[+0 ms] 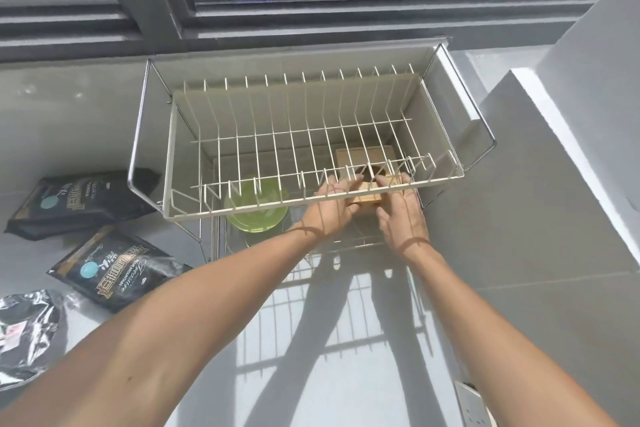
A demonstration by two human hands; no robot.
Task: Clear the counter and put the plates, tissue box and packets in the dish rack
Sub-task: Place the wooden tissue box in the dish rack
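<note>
Sliding wooden tissue box (367,202) onto lower tier of dish rack (346,199), right of green plate (255,206).
Gripped at both ends: left hand (329,206), right hand (401,215). Best kept level, clear of upper wires; packets (114,270) left on counter (346,340).

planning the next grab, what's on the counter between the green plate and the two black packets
In the head view, only the dish rack's chrome frame leg and bare grey counter separate the green plate from the black packets.
</note>
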